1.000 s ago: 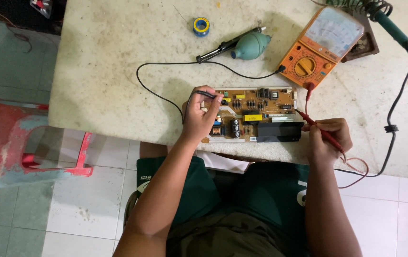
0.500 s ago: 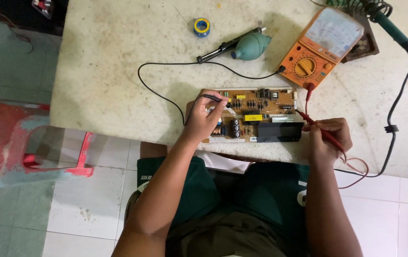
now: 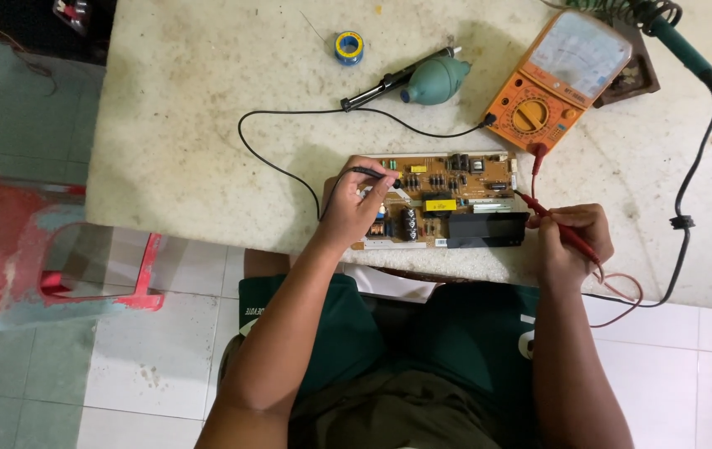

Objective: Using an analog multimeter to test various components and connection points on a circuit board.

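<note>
On the pale stone counter point(image 3: 206, 125) the circuit board point(image 3: 443, 199) lay at the near edge within reach, the orange multimeter point(image 3: 555, 83) just beyond it, while the left hand point(image 3: 352, 212) pinched the black probe point(image 3: 372, 172) onto the board and the right hand point(image 3: 572, 241) gripped the red probe point(image 3: 559, 229) at its right end.

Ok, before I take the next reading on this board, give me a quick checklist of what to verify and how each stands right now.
1. Black probe gripped in left hand, tip on circuit board: ok.
2. Red probe gripped in right hand, tip at the board's right edge: ok.
3. Exact contact points under both tips: cannot tell.
4. Both leads plugged into orange multimeter: ok.
5. Meter dial setting: cannot tell.
6. Soldering iron lying apart from the board: ok.
</note>
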